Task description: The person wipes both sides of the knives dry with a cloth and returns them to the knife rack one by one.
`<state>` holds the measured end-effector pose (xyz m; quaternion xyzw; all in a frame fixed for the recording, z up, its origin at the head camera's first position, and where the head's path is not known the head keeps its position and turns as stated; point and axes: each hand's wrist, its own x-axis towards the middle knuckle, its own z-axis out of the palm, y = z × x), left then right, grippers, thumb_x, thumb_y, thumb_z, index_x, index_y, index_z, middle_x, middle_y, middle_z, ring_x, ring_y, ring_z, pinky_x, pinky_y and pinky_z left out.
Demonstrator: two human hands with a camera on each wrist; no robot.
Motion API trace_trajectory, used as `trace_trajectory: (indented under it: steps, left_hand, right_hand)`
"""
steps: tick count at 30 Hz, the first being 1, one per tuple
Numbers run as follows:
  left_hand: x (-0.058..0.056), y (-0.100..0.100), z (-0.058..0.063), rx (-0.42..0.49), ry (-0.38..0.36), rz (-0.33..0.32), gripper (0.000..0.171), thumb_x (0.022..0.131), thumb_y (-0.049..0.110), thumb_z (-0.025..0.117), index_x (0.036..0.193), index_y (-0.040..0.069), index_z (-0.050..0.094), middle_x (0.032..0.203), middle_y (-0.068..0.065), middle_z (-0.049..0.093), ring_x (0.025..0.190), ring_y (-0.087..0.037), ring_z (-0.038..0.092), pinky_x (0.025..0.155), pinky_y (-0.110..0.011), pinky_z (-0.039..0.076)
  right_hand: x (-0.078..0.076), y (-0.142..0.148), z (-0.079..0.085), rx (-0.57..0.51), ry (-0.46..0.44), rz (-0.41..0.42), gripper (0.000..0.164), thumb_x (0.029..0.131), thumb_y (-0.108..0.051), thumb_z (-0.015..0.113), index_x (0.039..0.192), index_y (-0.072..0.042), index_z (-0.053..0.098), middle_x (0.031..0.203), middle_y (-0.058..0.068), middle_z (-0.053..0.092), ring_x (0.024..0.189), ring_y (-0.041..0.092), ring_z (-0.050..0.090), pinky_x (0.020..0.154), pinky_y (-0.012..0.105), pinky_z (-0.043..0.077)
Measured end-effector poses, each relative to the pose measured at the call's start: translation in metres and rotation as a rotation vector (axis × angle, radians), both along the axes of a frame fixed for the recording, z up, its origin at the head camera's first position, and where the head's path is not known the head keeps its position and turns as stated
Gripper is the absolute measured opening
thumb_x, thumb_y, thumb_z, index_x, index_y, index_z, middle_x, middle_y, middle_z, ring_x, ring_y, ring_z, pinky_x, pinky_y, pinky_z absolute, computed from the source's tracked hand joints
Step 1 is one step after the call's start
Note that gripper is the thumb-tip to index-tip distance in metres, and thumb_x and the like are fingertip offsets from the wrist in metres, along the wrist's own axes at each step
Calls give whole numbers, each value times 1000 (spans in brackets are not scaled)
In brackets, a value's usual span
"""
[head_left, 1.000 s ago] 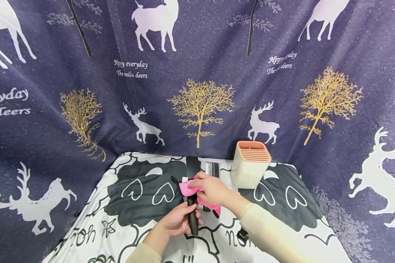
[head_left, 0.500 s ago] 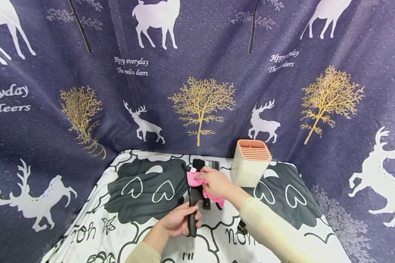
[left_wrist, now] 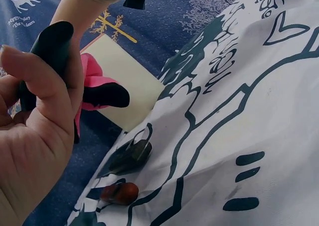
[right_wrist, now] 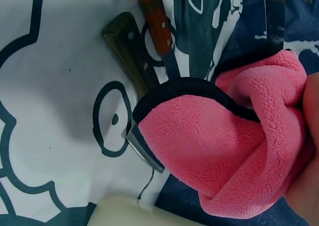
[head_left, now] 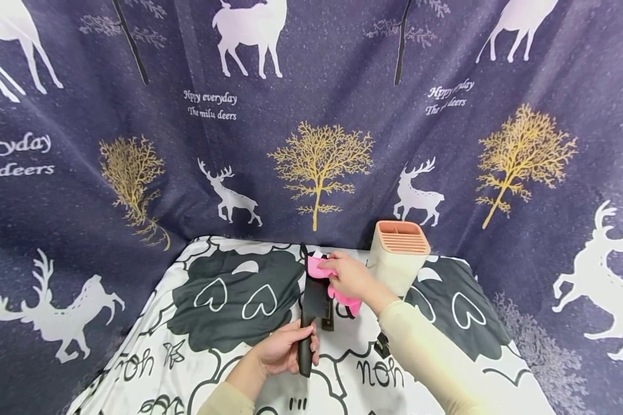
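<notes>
My left hand (head_left: 280,349) grips the black handle (head_left: 304,356) of a cleaver whose broad dark blade (head_left: 315,300) points away from me. With its fingers, my right hand (head_left: 352,278) pinches a pink cloth (head_left: 318,267) with black edging over the far end of that blade. The cloth (right_wrist: 214,141) fills the middle of the right wrist view, folded and hanging loosely. In the left wrist view, the left fingers curl round the handle (left_wrist: 54,49). Most of the cleaver is hidden there.
Beneath the cloth lie two knives, one with a dark wooden handle (right_wrist: 130,49) and one with a reddish-brown handle (right_wrist: 153,19). A cream knife block (head_left: 391,271) with an orange slotted top stands at the back right. A printed dark curtain (head_left: 311,190) hangs behind the cloth-covered surface (head_left: 270,397).
My right hand has slid the pink cloth away from the handle toward the blade's far end, baring the near part of the blade. The left hand keeps its grip on the handle.
</notes>
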<state>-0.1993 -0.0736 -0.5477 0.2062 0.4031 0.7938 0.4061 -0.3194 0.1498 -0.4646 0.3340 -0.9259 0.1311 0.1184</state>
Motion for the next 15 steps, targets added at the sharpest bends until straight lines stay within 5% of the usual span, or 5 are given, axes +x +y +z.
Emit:
trace_trajectory:
  steps: [9, 15]
  left_hand:
    - [1, -2, 3, -48, 31, 38, 14, 114, 27, 31, 112, 17, 40, 89, 4, 63, 84, -13, 76, 48, -16, 52]
    - [-17, -7, 11, -92, 65, 123, 14, 113, 31, 37, 111, 17, 40, 87, 5, 61, 79, -12, 74, 45, -15, 47]
  right_hand:
    - [-2, 8, 0, -47, -97, -43, 39, 89, -7, 67, 126, -20, 75, 123, 6, 66, 99, 22, 69, 84, 41, 58]
    - [1, 8, 18, -66, -70, 1, 43, 89, -6, 66, 128, -22, 73, 123, 5, 65, 95, 21, 68, 81, 37, 57]
